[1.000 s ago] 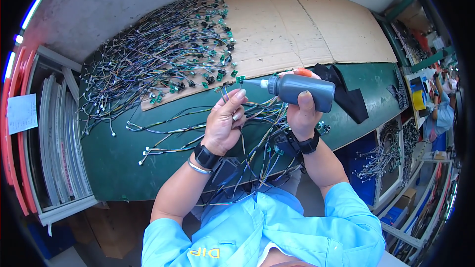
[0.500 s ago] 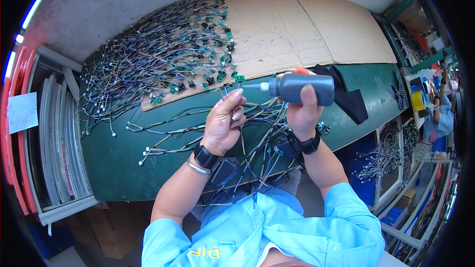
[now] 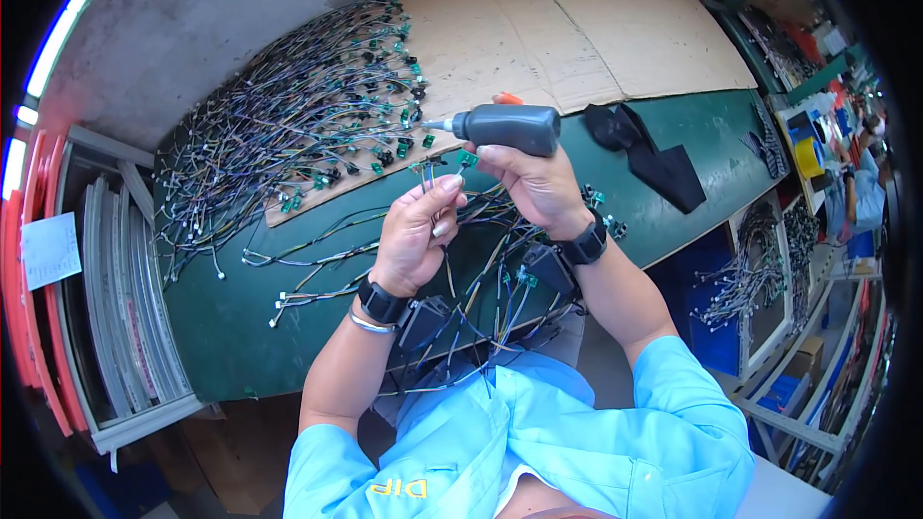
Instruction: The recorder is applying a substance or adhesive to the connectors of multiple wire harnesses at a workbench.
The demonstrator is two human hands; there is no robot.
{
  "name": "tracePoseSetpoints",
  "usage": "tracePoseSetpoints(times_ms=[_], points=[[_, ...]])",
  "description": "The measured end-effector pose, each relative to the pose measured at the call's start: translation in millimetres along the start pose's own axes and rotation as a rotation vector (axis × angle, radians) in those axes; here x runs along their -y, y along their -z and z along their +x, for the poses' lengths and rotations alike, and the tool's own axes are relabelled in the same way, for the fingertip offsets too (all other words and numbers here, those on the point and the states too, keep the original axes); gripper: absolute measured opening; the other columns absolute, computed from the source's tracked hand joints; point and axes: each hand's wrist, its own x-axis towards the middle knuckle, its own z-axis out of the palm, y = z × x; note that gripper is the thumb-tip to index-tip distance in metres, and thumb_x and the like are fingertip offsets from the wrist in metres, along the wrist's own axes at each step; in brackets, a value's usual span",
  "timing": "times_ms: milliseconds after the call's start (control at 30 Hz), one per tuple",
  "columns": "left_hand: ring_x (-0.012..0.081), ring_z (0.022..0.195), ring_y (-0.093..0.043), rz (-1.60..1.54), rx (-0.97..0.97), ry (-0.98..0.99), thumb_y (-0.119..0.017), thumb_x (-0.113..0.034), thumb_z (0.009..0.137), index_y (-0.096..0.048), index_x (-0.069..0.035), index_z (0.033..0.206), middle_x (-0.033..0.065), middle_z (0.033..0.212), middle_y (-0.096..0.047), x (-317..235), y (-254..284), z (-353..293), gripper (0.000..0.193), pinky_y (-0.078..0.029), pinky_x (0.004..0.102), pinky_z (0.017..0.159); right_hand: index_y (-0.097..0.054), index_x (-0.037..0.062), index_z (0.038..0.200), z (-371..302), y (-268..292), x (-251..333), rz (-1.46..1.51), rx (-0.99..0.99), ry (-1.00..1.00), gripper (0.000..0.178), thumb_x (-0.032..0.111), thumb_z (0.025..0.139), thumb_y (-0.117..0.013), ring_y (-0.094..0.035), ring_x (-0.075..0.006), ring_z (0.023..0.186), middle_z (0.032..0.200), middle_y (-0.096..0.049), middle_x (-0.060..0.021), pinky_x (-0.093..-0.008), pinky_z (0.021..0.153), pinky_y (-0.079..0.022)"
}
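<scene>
My left hand (image 3: 415, 231) is closed, thumb and fingertips pinching a wire harness with thin coloured wires. A small green circuit board (image 3: 468, 160) sits at those fingertips, close under my right hand. My right hand (image 3: 543, 187) grips a dark grey squeeze bottle (image 3: 510, 127), tilted almost flat. Its thin nozzle (image 3: 437, 124) points left, above the left fingertips and apart from them. Under both hands, loose wire harnesses (image 3: 495, 255) lie across the green table (image 3: 240, 336) and hang over its near edge. Whether the nozzle tip touches anything behind it is unclear.
Many wire harnesses (image 3: 279, 125) cover the left of a cardboard sheet (image 3: 577, 29). Right of my hands lies black cloth (image 3: 668, 173). A rack of grey panels (image 3: 120, 298) stands at the left. At the right are hanging cables (image 3: 735, 293) and another person (image 3: 865, 192).
My right hand has moved the bottle left and farther away; its nozzle has gone from beside the left fingertips to above them. My left hand still pinches the harness. The whole view has shifted slightly.
</scene>
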Motion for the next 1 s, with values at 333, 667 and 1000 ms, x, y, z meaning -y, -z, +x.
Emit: tracePoseSetpoints(times_ms=[333,667,1000], points=[[0.0041,0.06,-0.048,0.336,-0.22,-0.166,-0.051,-0.018,0.092,-0.052,0.001,0.117,0.003,0.083,-0.061,-15.9,-14.3,-19.7,0.031,-0.036,0.0145,0.054,-0.035,0.0077,0.13,0.0,-3.7,-12.2,-0.064,-0.12,0.151,0.061,-0.008,0.076,-0.061,-0.06,-0.0219,0.096,0.112,-0.055,-0.0108,-0.0314,0.082,-0.05],[0.0029,0.06,-0.053,1.018,-0.369,-0.264,-0.056,-0.015,0.089,-0.058,-0.002,0.099,0.0048,0.08,-0.064,-142.8,-53.3,-93.1,0.017,-0.039,0.0128,0.05,-0.035,0.0021,0.127,-0.3,0.9,-5.7,-0.22,-0.192,0.414,0.06,-0.008,0.075,-0.062,-0.059,-0.0203,0.093,0.11,-0.053,-0.0122,-0.0327,0.082,-0.05],[0.0031,0.05,-0.053,1.92,-0.426,0.01,-0.059,-0.009,0.082,-0.059,0.0,0.085,0.0055,0.069,-0.064,-345.6,-136.9,-94.3,0.009,-0.042,0.0148,0.045,-0.04,0.0009,0.12,-2.1,-5.0,-9.3,-0.648,-0.256,0.606,0.052,-0.005,0.074,-0.064,-0.052,-0.022,0.107,0.117,-0.05,-0.0123,-0.031,0.092,-0.042]])
